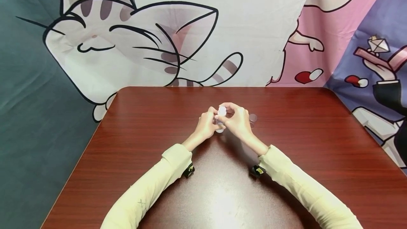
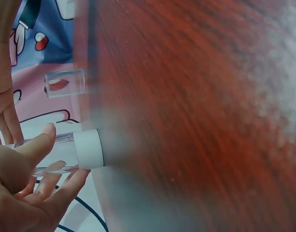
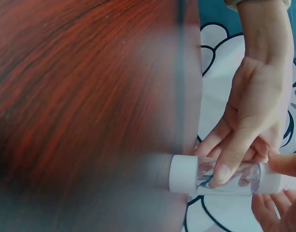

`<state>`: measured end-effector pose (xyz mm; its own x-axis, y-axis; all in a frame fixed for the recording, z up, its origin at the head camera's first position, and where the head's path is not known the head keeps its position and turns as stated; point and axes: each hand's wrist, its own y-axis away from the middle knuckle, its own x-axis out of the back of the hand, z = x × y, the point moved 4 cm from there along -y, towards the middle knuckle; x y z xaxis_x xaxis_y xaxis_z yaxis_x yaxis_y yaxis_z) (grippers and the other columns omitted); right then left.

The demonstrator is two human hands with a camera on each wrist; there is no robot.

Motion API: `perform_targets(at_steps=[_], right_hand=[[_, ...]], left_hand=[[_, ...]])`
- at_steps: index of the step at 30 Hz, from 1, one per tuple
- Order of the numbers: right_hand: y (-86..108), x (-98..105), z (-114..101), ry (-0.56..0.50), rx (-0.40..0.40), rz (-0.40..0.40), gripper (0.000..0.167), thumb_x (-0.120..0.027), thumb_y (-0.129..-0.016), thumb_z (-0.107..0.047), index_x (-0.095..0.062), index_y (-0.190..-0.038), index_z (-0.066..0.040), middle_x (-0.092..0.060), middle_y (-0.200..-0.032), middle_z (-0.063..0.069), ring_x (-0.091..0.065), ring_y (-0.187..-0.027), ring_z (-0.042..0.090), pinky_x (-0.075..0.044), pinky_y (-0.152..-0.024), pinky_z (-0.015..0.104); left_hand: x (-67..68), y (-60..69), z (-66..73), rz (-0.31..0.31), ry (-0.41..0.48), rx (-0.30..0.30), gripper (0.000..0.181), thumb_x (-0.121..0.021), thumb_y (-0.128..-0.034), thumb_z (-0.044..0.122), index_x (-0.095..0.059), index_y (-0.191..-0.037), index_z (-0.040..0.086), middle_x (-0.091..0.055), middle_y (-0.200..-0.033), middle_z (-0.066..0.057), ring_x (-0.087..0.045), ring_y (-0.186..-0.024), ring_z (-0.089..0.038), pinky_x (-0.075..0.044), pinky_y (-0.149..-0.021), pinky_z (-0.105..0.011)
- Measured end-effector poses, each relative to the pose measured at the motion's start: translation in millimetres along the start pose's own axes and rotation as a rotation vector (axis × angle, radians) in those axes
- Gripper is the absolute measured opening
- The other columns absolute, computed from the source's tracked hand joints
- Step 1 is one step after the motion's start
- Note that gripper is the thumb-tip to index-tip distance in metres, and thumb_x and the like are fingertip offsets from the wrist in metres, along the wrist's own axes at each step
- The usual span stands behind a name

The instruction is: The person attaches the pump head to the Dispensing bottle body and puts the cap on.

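A small clear bottle stands upright on the table, with a white base at its foot and a white top. Around its transparent body, my left hand grips with the thumb on the near side and the fingers on the far side. At the upper end, my right hand pinches the white top between thumb and fingers. Part of the top is hidden behind those fingers in the right wrist view.
A clear cylindrical cover stands on the table just right of my right hand; it also shows as a see-through cover in the left wrist view. The reddish-brown table ends at a cartoon-printed cloth behind it.
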<state>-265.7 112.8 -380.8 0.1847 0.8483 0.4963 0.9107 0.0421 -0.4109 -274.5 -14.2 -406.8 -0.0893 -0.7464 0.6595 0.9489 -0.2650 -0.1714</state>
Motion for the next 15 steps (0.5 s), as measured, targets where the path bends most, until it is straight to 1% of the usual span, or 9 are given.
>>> perform_targets(at_steps=[4, 6, 8, 10, 15], right_hand=[[-2.6, 1.1, 3.1, -0.017, 0.017, -0.035, 0.036, -0.085, -0.071, -0.015, -0.069, -0.101, -0.005, -0.074, -0.088, 0.012, -0.073, -0.079, 0.022, -0.060, -0.072, 0.035], [-2.7, 1.9, 3.7, -0.016, 0.025, -0.045, 0.036, -0.085, -0.071, -0.014, -0.069, -0.102, -0.005, -0.074, -0.088, 0.012, -0.073, -0.080, 0.022, -0.060, -0.072, 0.034], [-2.6, 2.6, 3.5, -0.016, 0.031, -0.053, 0.036, -0.085, -0.071, -0.012, -0.069, -0.102, -0.005, -0.074, -0.088, 0.012, -0.073, -0.080, 0.022, -0.060, -0.072, 0.033], [-2.6, 3.0, 3.3, -0.021, 0.038, -0.062, 0.037, -0.085, -0.071, -0.011, -0.068, -0.104, -0.004, -0.074, -0.089, 0.013, -0.073, -0.081, 0.023, -0.060, -0.073, 0.034], [-3.2, 3.1, 4.0, -0.043, 0.059, -0.081, 0.040, -0.085, -0.070, -0.012, -0.068, -0.106, -0.002, -0.074, -0.090, 0.015, -0.073, -0.083, 0.025, -0.060, -0.074, 0.033]], left_hand=[[-0.7, 0.4, -0.9, -0.032, 0.062, 0.017, 0.045, -0.081, -0.0767, 0.013, -0.050, -0.108, 0.004, -0.070, -0.100, -0.013, -0.066, -0.094, -0.026, -0.050, -0.086, -0.043], [-1.5, 0.4, -2.3, -0.047, 0.106, 0.031, 0.046, -0.080, -0.0773, 0.011, -0.050, -0.111, 0.003, -0.071, -0.104, -0.013, -0.068, -0.097, -0.026, -0.052, -0.089, -0.042], [-1.8, 0.5, -3.2, -0.052, 0.148, 0.044, 0.046, -0.080, -0.0770, 0.008, -0.050, -0.112, 0.002, -0.071, -0.105, -0.015, -0.070, -0.097, -0.026, -0.054, -0.088, -0.040], [-2.4, 0.5, -4.8, -0.053, 0.175, 0.043, 0.046, -0.079, -0.0772, 0.007, -0.050, -0.112, 0.001, -0.071, -0.106, -0.015, -0.071, -0.096, -0.026, -0.056, -0.085, -0.036], [-3.8, 2.6, -6.3, -0.071, 0.227, 0.007, 0.046, -0.077, -0.0795, 0.005, -0.047, -0.114, 0.000, -0.070, -0.109, -0.018, -0.071, -0.097, -0.027, -0.058, -0.082, -0.030]])
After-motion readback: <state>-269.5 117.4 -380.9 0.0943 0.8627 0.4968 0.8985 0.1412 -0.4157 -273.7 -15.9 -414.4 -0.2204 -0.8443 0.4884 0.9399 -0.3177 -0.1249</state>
